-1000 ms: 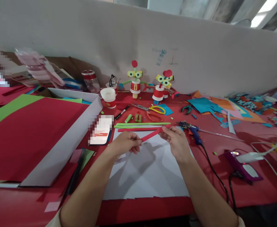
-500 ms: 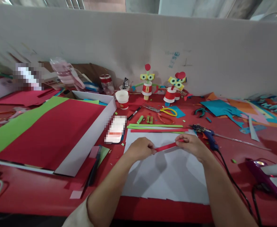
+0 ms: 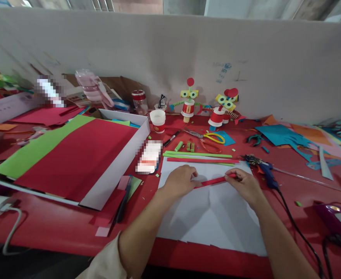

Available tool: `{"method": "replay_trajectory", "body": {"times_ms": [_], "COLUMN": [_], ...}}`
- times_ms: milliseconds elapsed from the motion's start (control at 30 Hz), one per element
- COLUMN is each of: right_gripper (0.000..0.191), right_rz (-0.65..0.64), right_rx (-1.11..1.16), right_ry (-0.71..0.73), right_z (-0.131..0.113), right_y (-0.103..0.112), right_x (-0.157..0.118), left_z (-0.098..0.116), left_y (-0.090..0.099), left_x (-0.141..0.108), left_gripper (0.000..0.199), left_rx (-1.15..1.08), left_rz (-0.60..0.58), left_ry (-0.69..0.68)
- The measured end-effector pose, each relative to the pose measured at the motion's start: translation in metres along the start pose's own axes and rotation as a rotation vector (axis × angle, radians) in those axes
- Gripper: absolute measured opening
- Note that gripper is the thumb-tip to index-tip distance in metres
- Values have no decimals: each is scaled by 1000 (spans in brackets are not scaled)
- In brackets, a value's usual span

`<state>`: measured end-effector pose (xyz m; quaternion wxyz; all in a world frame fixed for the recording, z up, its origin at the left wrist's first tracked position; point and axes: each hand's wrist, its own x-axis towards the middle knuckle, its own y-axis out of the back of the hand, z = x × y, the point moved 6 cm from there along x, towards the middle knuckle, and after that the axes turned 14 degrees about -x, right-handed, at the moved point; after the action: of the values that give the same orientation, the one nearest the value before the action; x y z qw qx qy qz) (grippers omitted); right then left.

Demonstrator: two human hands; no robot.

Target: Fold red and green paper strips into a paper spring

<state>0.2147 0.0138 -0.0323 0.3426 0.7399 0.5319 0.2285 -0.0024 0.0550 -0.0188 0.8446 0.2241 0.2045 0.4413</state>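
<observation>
A narrow red paper strip (image 3: 213, 181) stretches between my two hands, over a white sheet (image 3: 208, 217). My left hand (image 3: 183, 180) grips its left end with closed fingers. At the right end, my right hand (image 3: 241, 181) pinches the strip between thumb and fingers. Just beyond lie green strips (image 3: 198, 155) and another red strip (image 3: 202, 160), along the sheet's far edge. Small folded green paper springs (image 3: 190, 146) rest farther back, near scissors with yellow handles (image 3: 214, 138).
Two paper-cup figures (image 3: 188, 108) stand by the wall. To the left are a phone (image 3: 149, 157) and a large box (image 3: 115, 170) bearing red and green paper. On the right lie a blue glue gun (image 3: 267, 174) with its cable and a purple device (image 3: 333, 217).
The view has shifted left, so the table's contents appear farther right. Both hands still hold the red strip, and part of another person's hand now shows at the left edge.
</observation>
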Motion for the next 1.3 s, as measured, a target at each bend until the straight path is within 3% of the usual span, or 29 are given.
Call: {"method": "replay_trajectory", "body": {"times_ms": [167, 333, 467, 667, 1033, 1300], "right_gripper": [25, 25, 26, 27, 30, 31], "right_rz": [-29, -32, -30, -12, 69, 161], "right_rx": [11, -18, -20, -45, -17, 63], "right_ry": [15, 58, 55, 23, -11, -82], "right_z": [5, 10, 9, 4, 13, 21], "right_y": [-3, -5, -7, -6, -2, 6], "right_x": [2, 3, 2, 2, 5, 8], "left_z": [5, 7, 9, 17, 15, 14], "left_y": [6, 12, 12, -14, -30, -35], "left_x": [0, -3, -9, -10, -8, -7], "left_gripper": [25, 33, 27, 24, 20, 18], "left_rx": [207, 299, 290, 281, 360, 416], "left_rz": [160, 219, 271, 131, -3, -20], "left_ry": [-47, -31, -43, -209, -181, -176]}}
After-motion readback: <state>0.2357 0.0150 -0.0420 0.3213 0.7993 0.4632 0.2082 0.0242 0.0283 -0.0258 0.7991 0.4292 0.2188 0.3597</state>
